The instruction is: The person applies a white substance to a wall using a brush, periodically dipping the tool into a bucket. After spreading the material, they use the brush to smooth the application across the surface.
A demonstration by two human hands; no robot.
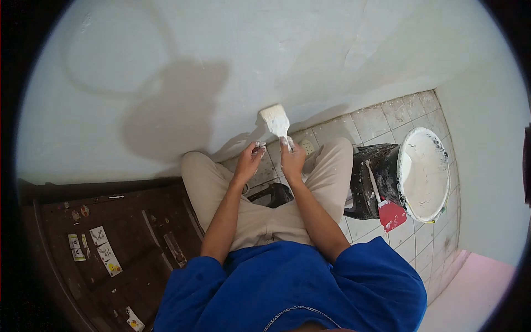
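Observation:
My right hand [293, 159] is closed around the handle of a flat paintbrush [275, 118], its bristles up and close to the wall. White paint coats the brush and smears my fingers. Just left of it, my left hand [249, 161] has its fingers curled together, with white paint on the fingertips; whether something small is between them I cannot make out. Both hands are above my knees, apart from each other. The pale wall [310, 61] rises in front of me.
To my right stands a paint-smeared bucket [399, 182] of white paint by a black stool-like support [362, 188]. A red-bladed spatula [391, 214] leans there. A dark wooden door or panel [130, 243] with stickers is at left. Tiled floor [368, 122] meets the walls.

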